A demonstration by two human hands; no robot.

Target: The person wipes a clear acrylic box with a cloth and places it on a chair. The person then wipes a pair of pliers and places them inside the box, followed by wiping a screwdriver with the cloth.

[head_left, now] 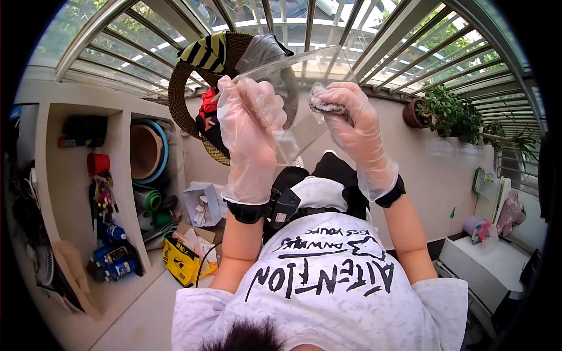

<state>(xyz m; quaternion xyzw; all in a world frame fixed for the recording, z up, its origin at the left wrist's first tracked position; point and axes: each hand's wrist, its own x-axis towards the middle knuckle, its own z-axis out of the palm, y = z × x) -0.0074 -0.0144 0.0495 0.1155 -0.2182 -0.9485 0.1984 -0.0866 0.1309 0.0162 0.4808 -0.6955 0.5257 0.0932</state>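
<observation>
Hair, "ATTENTION" shirt, gloved hands, clear pane, cloth

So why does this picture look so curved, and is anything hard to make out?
In the head view, the window bars bow and the corners go black, probably from a very wide lens; daylight washes out patches beyond them; the clear panel is see-through, so its edges look faint in places.
</observation>
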